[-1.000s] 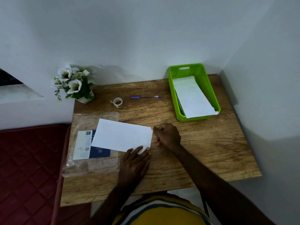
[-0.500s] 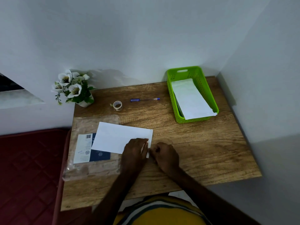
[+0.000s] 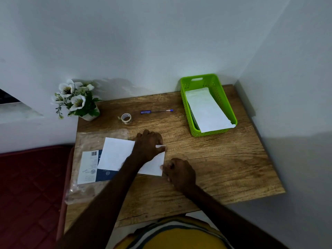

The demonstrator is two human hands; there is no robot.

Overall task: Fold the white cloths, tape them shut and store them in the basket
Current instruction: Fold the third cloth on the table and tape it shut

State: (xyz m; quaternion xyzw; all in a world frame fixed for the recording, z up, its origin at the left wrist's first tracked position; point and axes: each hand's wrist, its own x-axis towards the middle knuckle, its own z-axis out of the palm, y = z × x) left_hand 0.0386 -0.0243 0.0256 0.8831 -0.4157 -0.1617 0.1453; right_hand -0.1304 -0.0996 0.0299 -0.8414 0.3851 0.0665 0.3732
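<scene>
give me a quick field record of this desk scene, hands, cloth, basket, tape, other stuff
left hand: left hand lies on the white cloth, its far right corner lifted by the fingers
right hand: right hand pinches the cloth's near right corner
basket: green basket at the far right, a folded white cloth inside
tape: tape roll lies apart, untouched
pen: blue pen beyond the tape
other: flower pot far left; plastic package under the cloth

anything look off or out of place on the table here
Mostly tidy. The white cloth in the green basket sticks out over its near rim, one corner hanging past the edge. The cloth being folded lies partly over a clear plastic packet.
</scene>
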